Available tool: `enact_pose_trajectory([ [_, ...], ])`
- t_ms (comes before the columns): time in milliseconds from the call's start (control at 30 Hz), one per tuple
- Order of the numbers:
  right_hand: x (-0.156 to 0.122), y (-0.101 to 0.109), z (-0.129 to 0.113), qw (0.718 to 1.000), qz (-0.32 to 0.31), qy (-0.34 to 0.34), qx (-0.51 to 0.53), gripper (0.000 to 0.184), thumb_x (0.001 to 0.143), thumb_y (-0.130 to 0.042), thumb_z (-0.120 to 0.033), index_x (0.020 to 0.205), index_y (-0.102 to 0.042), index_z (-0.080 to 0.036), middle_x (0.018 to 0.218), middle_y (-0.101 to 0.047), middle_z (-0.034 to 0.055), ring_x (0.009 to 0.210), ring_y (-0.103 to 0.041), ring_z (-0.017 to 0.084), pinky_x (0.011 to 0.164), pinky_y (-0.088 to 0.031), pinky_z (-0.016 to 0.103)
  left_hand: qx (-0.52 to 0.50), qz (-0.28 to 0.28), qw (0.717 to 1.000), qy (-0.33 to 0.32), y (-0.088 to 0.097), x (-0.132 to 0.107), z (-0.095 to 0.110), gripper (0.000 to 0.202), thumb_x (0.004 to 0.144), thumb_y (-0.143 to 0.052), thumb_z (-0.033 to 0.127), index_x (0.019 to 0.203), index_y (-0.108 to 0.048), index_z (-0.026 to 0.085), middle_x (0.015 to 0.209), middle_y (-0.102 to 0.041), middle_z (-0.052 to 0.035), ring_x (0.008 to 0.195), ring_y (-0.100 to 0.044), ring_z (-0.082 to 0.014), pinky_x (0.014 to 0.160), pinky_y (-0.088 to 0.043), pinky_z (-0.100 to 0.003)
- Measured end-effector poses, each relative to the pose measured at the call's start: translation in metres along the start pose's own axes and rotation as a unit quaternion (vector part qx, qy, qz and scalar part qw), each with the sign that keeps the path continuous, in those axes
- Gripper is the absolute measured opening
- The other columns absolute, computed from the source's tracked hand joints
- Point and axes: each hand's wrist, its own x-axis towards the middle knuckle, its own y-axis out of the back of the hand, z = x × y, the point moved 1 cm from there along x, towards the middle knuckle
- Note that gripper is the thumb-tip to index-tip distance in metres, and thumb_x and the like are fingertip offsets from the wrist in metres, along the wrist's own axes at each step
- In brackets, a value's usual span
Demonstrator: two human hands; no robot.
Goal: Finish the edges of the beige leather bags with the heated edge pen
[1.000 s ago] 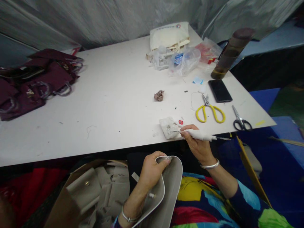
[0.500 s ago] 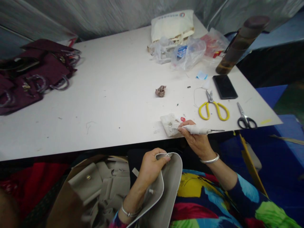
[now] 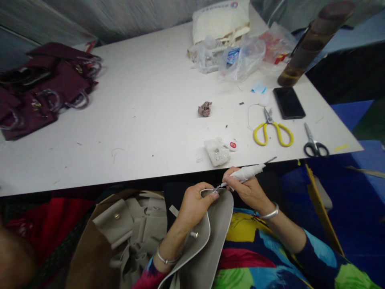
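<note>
A grey leather-like bag piece (image 3: 221, 218) with pale edges rests over my lap, and my left hand (image 3: 195, 204) pinches its upper edge between thumb and fingers. My right hand (image 3: 248, 192) is closed around a slim tool with a white-wrapped handle (image 3: 247, 172). The tool's thin tip meets the bag edge beside my left thumb; what it does there is too small to make out. A small gold fitting (image 3: 196, 235) shows on the bag piece. Just beyond my right hand, at the table edge, lies a clear plastic packet (image 3: 217, 152) with small bits inside.
Yellow-handled scissors (image 3: 273, 130), black scissors (image 3: 314, 144) and a phone (image 3: 289, 103) lie at the right, near a tall bottle (image 3: 313, 46). Maroon bags (image 3: 54, 88) occupy the table's left. Below it stands a carton (image 3: 84, 245) of grey pieces (image 3: 116, 220).
My right hand has come down from the plastic packet to the bag edge, bringing the tool's tip beside my left thumb. My left hand keeps its hold on the bag piece.
</note>
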Motion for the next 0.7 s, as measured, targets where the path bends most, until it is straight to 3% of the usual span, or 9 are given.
enact_pose_trajectory([
  [333,0.013,0.005,-0.006,0.994,-0.095,-0.011,-0.046,0.029,0.1,-0.061,-0.037,0.077,-0.062,-0.018,0.067,-0.055,-0.0023,0.063,-0.051,0.013,0.063,-0.042,0.027,-0.01,-0.024,1.0,-0.005,-0.003,-0.005,0.007,0.009,0.075,-0.074,0.025,0.076,-0.075,0.016,0.075,-0.074,-0.0038,0.073,-0.065,-0.0192,0.072,-0.047,-0.029],
  [533,0.02,0.007,-0.012,0.984,-0.156,-0.013,-0.088,0.026,0.098,-0.061,-0.035,0.077,-0.062,-0.019,0.068,-0.057,-0.0021,0.065,-0.051,0.014,0.063,-0.042,0.027,-0.047,-0.038,0.998,0.009,-0.008,-0.002,0.002,0.007,0.072,-0.075,0.023,0.07,-0.074,0.017,0.071,-0.072,-0.0034,0.071,-0.063,-0.0187,0.071,-0.045,-0.03],
  [600,0.017,0.005,-0.012,0.985,-0.146,-0.012,-0.089,0.028,0.098,-0.06,-0.034,0.074,-0.06,-0.02,0.065,-0.055,-0.0027,0.062,-0.05,0.013,0.061,-0.04,0.027,-0.052,-0.042,0.998,0.008,-0.01,0.0,0.0,0.007,0.071,-0.075,0.022,0.068,-0.074,0.017,0.07,-0.071,-0.0037,0.07,-0.062,-0.0186,0.07,-0.045,-0.03],
  [700,0.006,0.0,-0.006,0.995,-0.069,-0.02,-0.07,0.031,0.098,-0.06,-0.037,0.071,-0.06,-0.02,0.062,-0.055,-0.0025,0.058,-0.049,0.013,0.058,-0.039,0.027,-0.055,-0.036,0.998,0.016,-0.011,0.002,-0.002,0.006,0.07,-0.075,0.022,0.067,-0.074,0.017,0.067,-0.07,-0.0033,0.066,-0.059,-0.0177,0.065,-0.043,-0.029],
])
